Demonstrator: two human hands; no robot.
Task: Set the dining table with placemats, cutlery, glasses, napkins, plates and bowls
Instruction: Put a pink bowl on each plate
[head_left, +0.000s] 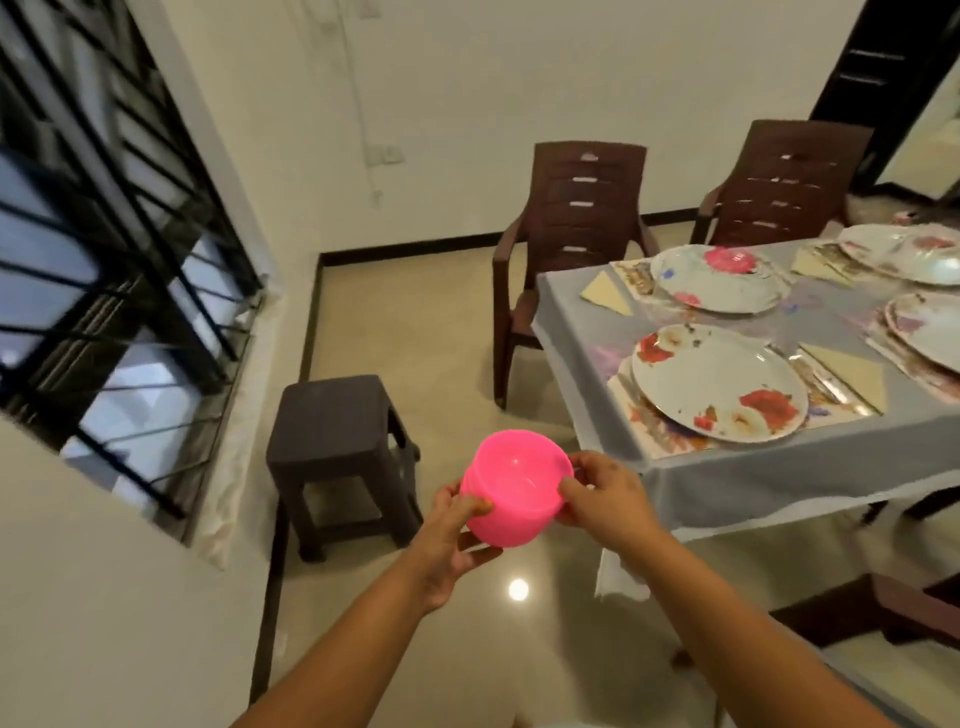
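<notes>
Both forearms reach forward from the near edge, bare and slightly converging, and meet around a pink bowl (517, 493) held in the air above the glossy floor (415, 338), left of the bench (727, 467) and near its near-left corner. The left hand (457, 535) cups the bowl from the left and below, its fingers curled under the base and the thumb pressed on the outer wall. The right hand (605, 499) grips the right side, thumb hooked over the rim and fingers clamped on the outside. The bowl tilts a little, its opening facing up and toward the camera.

On the bench, covered with a grey cloth, a floral plate (719, 382) lies on a placemat at the near-left setting, with a folded napkin (852, 371) just to its right. A second plate (719, 280) lies farther away, carrying another pink bowl (732, 258). Two brown chairs (571, 234) stand at the far side, and a dark stool (340, 441) stands on the floor to the left, near the barred window (104, 234).
</notes>
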